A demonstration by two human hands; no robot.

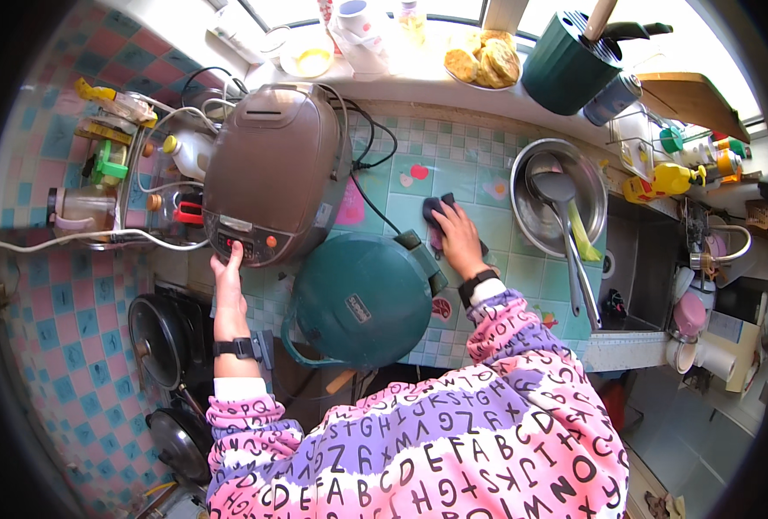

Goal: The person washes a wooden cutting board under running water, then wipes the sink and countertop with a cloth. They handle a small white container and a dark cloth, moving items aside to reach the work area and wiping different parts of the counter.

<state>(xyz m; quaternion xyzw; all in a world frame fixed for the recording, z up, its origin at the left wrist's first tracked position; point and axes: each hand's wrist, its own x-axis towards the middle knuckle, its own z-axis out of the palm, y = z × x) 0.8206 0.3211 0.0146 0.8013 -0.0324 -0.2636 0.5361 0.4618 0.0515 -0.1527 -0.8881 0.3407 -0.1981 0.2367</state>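
Observation:
A brown rice cooker (271, 164) stands at the left of the tiled counter. My left hand (227, 270) is at its front lower edge, one digit over the control panel and the other fingers partly hidden; it appears closed on that edge. In the middle, my right hand (460, 238) presses down on a dark cloth (436, 210), which is bunched under its fingers on the tiles. Between my arms sits a round green electric appliance (358, 294) with its lid down. Its side handle block nearly reaches my right wrist.
At the right, a steel bowl (531, 216) holds a ladle (557, 189), beside the sink (639, 259). Black cords (375, 143) run behind the rice cooker. Bread on a plate (483, 60) and a green knife block (565, 65) stand on the sill. Pans (159, 342) are at lower left.

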